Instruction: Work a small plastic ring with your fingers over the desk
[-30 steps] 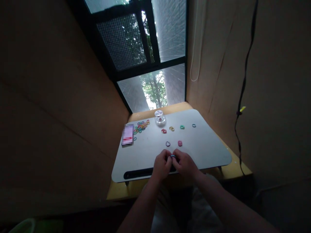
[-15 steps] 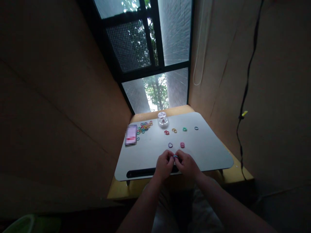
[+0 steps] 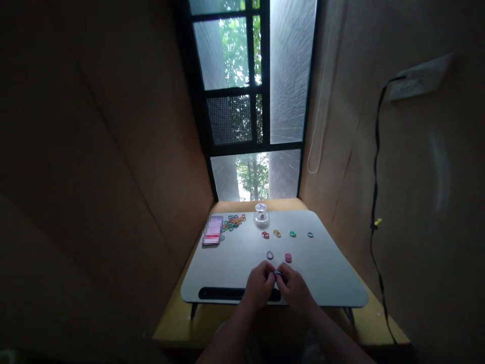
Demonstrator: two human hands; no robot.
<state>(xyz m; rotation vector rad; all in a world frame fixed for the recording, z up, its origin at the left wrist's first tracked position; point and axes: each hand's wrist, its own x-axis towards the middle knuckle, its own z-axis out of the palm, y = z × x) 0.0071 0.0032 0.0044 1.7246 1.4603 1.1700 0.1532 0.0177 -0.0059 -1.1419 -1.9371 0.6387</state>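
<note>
My left hand (image 3: 260, 284) and my right hand (image 3: 294, 287) meet over the front of a white folding table (image 3: 326, 268). Between their pinched fingertips is a small light-blue band (image 3: 278, 273), partly covered by the fingers. Just beyond the hands lie a purple band (image 3: 270, 255) and some pink bands (image 3: 288, 258). Farther back is a row of red bands (image 3: 265, 235), yellow bands (image 3: 277, 233), green bands (image 3: 293, 234) and one blue-grey band (image 3: 310, 234). A mixed pile of coloured bands (image 3: 234, 222) sits at the back left.
A phone (image 3: 212, 231) with a blurred screen lies at the table's left edge. Near the back edge stands a clear round container (image 3: 261, 216). A black slot (image 3: 223, 293) runs along the front edge. On the right wall hangs a black cable (image 3: 375, 187).
The camera view has tilted up, so the table and hands appear lower. Both hands still hold the light-blue band together, and the bands on the table have not visibly moved.
</note>
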